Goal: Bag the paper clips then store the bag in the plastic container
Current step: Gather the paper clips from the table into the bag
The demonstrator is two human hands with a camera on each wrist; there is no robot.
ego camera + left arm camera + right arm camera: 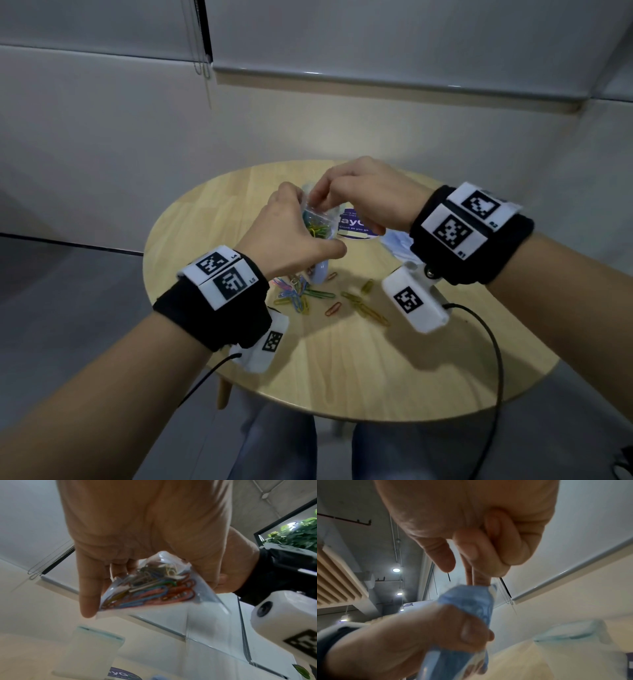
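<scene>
A small clear bag (318, 224) holding several coloured paper clips is up above the round wooden table (342, 370). My left hand (294, 229) grips it round the middle; in the left wrist view the bag (149, 588) shows red, blue and green clips. My right hand (322, 198) is at the bag's mouth. In the right wrist view its index and middle fingertips (476, 581) touch the bag's (467, 605) top edge, thumb apart. Loose clips (308, 294) lie on the table below. The pale plastic container (91, 651) stands on the table, mostly hidden under my left hand in the head view.
A round sticker with purple print (356, 226) lies behind the bag. Some crumpled bluish plastic (397, 243) sits under my right wrist. More clips (366, 305) are scattered toward the table's middle. Cables trail from both wrist cameras over the near edge.
</scene>
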